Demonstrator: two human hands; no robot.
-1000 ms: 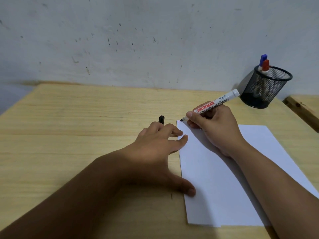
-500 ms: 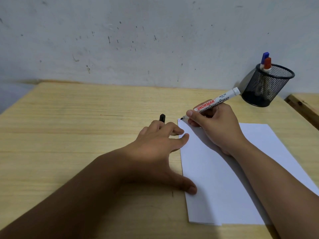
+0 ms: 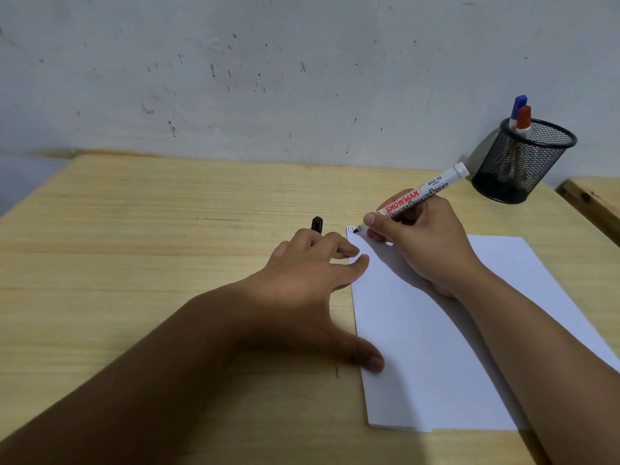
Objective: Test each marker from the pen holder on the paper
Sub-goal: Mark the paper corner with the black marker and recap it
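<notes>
My right hand (image 3: 426,246) is closed around a white board marker (image 3: 417,198), thumb and forefinger pinching the barrel low near the nib, with the red SNOWMAN lettering showing just above the grip and the butt end slanting up and back toward the far right. Its black tip sits on the far left corner of the paper (image 3: 436,347), right beside a few short strokes (image 3: 351,228) already drawn there, which look red and blue, though they are too small for me to be sure. My left hand (image 3: 302,280) lies partly spread at the paper's left edge: the thumb presses on the near part of that edge, a fingertip touches the sheet farther up, and between the curled fingers I see the black cap (image 3: 316,224) sticking up, held there. The sheet is white and lies flat on the pale wooden table (image 3: 151,229), angled so that its long edge runs toward me. Well beyond my right hand, at the far right by the grey scuffed wall (image 3: 268,78), stands the black mesh pen holder (image 3: 523,159), and from it rise a blue-capped marker (image 3: 518,107) and, just in front of it, a red-capped marker (image 3: 524,118).
</notes>
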